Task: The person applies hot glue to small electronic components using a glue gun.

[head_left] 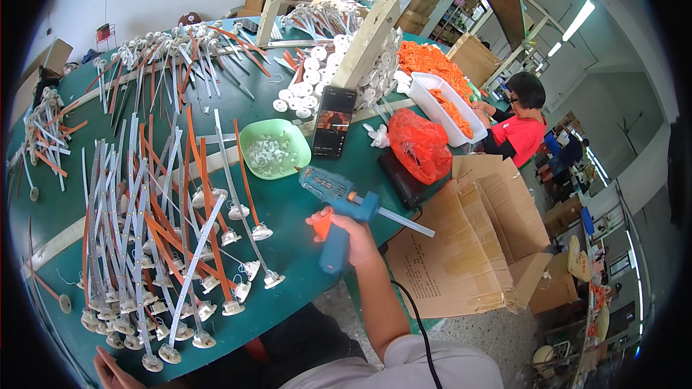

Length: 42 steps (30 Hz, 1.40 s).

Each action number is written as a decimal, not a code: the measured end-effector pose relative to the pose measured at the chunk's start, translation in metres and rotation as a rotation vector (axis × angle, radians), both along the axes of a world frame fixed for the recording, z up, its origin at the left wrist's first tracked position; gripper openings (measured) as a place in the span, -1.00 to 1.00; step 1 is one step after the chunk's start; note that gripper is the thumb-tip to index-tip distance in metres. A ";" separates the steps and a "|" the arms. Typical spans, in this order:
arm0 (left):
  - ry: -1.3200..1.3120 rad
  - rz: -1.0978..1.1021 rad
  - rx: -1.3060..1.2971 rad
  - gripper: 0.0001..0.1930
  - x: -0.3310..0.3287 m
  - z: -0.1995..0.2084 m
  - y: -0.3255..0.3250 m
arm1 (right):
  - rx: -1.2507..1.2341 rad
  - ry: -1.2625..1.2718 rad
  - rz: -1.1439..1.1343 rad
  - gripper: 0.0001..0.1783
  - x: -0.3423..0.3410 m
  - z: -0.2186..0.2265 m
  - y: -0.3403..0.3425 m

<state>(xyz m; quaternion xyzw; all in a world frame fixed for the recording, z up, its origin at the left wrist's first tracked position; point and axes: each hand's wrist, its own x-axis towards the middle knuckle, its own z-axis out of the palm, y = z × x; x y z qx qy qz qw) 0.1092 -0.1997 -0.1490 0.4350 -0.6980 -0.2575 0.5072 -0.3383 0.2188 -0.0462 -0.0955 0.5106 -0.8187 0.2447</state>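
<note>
My right hand [346, 236] is wrapped around the handle of a blue glue gun [339, 191], with fingers at its orange trigger. A pale glue stick [407, 222] juts from the gun's rear, and the nozzle points left toward a light green bowl [254, 130] of small whitish pieces. At the lower left, beside the table's near edge, my left hand [112, 373] is partly in view with fingers stretched out and nothing visible in it. Close to it lies a pile of LED strips [144, 245], white and orange-brown, with round white end pieces.
A phone [334, 122] leans against a post. Further back are more strips [180, 50] and white round parts [310, 79]. Right of the gun are a red plastic bag [418, 145], a white tray [441, 112] of orange pieces, and an open carton [447, 245]. A person in red [515, 126] sits beyond.
</note>
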 end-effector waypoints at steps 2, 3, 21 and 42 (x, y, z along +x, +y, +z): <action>0.064 -0.006 0.056 -0.75 -0.002 0.004 0.002 | 0.002 0.001 -0.003 -0.78 0.000 0.000 0.000; 0.063 -0.005 0.056 -0.75 -0.001 0.003 0.001 | 0.002 -0.001 -0.003 -0.78 0.000 -0.001 0.000; 0.043 -0.036 0.012 -0.72 -0.004 0.000 -0.003 | 0.006 0.002 -0.002 -0.79 0.000 0.002 -0.001; -0.032 -0.028 0.037 -0.74 0.012 -0.019 -0.017 | 0.017 0.007 -0.021 -0.77 0.002 0.005 -0.002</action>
